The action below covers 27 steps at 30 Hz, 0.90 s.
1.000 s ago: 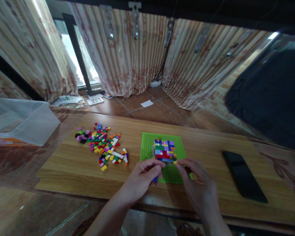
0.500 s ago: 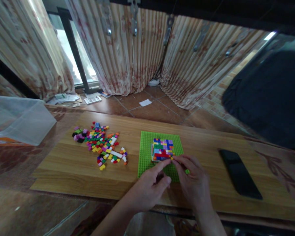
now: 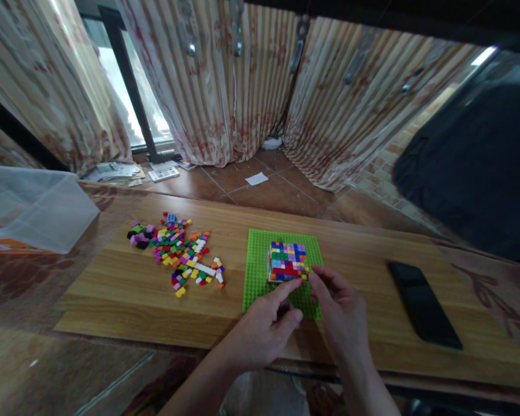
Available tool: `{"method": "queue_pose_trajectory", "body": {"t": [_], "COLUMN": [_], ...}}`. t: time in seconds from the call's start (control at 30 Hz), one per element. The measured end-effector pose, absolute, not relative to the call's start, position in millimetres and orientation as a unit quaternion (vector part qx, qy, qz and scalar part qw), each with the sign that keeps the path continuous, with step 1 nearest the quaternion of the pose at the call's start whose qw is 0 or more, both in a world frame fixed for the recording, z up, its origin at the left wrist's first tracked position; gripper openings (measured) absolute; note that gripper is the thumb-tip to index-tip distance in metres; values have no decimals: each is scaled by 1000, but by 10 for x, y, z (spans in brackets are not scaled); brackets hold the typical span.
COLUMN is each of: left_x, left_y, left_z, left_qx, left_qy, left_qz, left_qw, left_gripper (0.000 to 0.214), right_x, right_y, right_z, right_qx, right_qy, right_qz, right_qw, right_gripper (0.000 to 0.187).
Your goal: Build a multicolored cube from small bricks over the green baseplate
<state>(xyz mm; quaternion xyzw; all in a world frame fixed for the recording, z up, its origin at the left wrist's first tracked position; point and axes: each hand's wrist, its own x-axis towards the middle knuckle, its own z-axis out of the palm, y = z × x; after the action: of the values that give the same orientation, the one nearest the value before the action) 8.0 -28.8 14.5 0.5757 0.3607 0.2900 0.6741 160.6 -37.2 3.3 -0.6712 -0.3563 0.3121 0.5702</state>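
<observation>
- Currently my left hand open, index finger at near edge of brick build
- My right hand by its right corner, can't tell if gripping
- Build on green baseplate, on counter

The left grip and right grip are bare, like both forearms.

The long brown wooden table has a bumpy green baseplate lying flat on it. Left of the baseplate, lots of little toy bricks in many colors lie in a messy patch. Right of the baseplate lies a black phone.
</observation>
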Motion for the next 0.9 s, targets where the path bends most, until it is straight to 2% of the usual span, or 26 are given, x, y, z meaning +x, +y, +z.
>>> {"method": "queue_pose_trajectory", "body": {"t": [0.6,0.8,0.9], "left_x": [63,-281,-571], "left_y": [-288,-71,97], "left_z": [126,146,127], "left_qx": [595,617,612], "left_qy": [372,432,512], "left_qz": [282,304,345], "left_qw": [655,583,494], "left_gripper": [50,34,29], "right_x": [1510,1578,1614], "right_y": [-291,-337,-364], "right_z": [-25,12,43], "right_qx": [-668,-695,-725], "right_qy": [-299,-282,-280], "right_qz": [336,320,295], "right_qw": [593,579,556], "right_gripper": [42,43,44]}}
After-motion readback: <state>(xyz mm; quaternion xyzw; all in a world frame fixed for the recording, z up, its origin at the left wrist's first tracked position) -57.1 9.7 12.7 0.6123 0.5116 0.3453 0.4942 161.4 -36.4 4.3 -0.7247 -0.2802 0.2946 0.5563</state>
